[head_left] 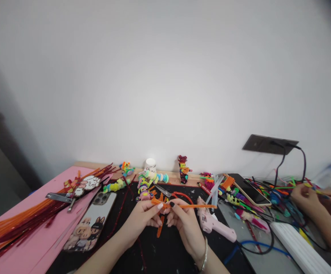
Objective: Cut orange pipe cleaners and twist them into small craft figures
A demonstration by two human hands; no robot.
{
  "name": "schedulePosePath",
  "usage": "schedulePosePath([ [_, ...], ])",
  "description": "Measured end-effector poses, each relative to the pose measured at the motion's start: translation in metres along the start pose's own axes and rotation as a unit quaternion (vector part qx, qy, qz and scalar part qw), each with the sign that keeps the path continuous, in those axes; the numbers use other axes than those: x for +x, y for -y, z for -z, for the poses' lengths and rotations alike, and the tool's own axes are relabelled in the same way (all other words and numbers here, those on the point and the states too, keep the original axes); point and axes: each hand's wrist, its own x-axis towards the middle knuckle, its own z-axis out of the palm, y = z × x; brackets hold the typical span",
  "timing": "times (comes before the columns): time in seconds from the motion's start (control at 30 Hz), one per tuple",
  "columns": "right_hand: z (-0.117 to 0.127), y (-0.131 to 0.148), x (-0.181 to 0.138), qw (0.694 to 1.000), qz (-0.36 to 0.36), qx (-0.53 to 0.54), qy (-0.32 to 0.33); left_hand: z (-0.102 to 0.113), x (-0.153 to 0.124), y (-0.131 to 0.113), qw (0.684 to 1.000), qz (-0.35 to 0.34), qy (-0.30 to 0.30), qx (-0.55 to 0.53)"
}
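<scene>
My left hand (142, 217) and my right hand (182, 222) meet over the black mat (171, 247), both pinched on an orange pipe cleaner (195, 206) that runs out to the right. A short orange piece (160, 227) hangs below my fingers. My right wrist wears a silver bangle (204, 258). Small pipe-cleaner figures (147, 186) stand just beyond my hands, with scissors (162, 190) among them.
A pink glue gun (214, 222) lies right of my hands. A phone in a cartoon case (93, 224) lies to the left, beside a bundle of orange and red pipe cleaners (25, 220) on pink paper. Another person's hands (311, 199) work at the right among cables.
</scene>
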Motion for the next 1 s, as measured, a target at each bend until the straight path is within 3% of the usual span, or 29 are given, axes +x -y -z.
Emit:
schedulePosePath([
  [0.1,0.002,-0.002,0.002,0.999,0.025,-0.02,-0.031,-0.001,-0.001,-0.001,1.0,0.004,-0.028,0.0],
  [0.23,0.002,-0.004,0.005,0.997,0.031,-0.064,-0.027,-0.003,-0.004,-0.005,0.999,0.009,-0.044,-0.028],
  [0.63,-0.001,-0.005,0.0,0.992,0.012,-0.122,0.007,-0.002,-0.005,-0.004,0.99,0.048,0.004,-0.132],
  [0.8,-0.001,-0.005,0.002,0.992,0.004,-0.122,0.02,-0.004,-0.005,-0.003,0.995,0.046,-0.01,-0.09],
  [1.0,0.003,-0.012,0.006,0.984,-0.01,-0.177,0.021,0.0,-0.001,-0.003,0.998,-0.008,-0.057,0.004],
])
